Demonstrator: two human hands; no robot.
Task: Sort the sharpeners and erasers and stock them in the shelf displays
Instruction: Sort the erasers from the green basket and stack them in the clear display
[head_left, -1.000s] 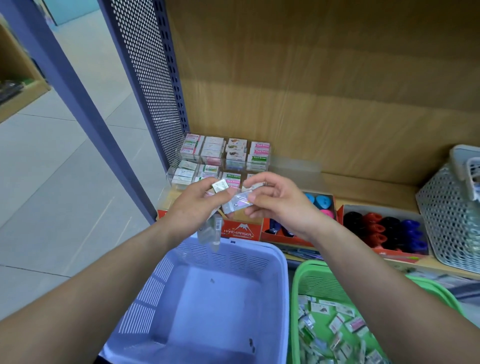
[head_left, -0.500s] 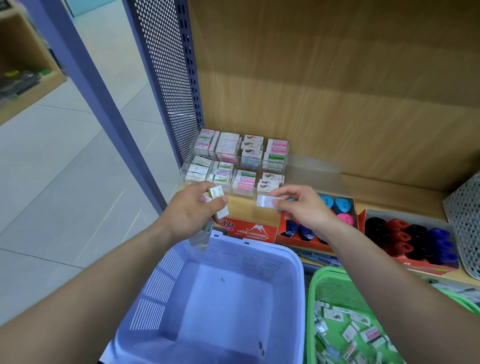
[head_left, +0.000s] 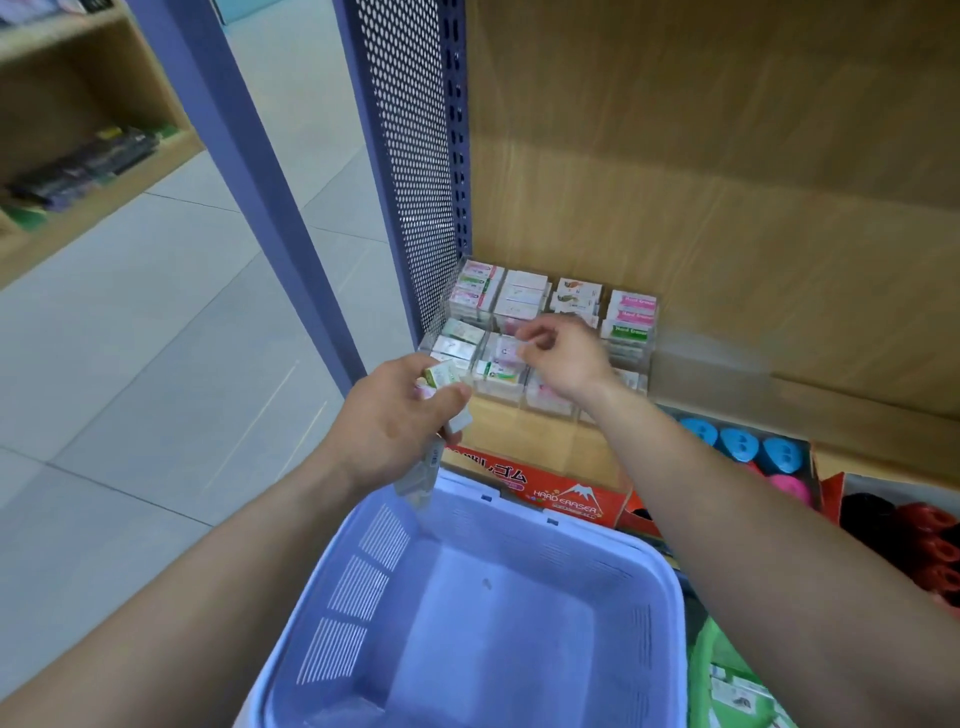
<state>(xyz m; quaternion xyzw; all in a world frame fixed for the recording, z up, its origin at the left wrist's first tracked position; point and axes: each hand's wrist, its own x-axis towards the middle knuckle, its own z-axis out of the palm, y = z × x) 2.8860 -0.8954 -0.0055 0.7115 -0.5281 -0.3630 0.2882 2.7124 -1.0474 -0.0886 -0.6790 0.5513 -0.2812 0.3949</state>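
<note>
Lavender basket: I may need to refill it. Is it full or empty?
Almost empty: the lavender basket shows a bare floor, with only a small speck on it.

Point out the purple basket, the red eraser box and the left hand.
purple basket (head_left: 353, 597), head view, on its slotted left wall
red eraser box (head_left: 566, 493), head view, on the printed front face
left hand (head_left: 389, 426), head view, on the back of the hand

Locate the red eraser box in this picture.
In the head view the red eraser box sits at the shelf's front edge, just behind the far rim of the purple basket, left of the blue and pink sharpeners.
</note>
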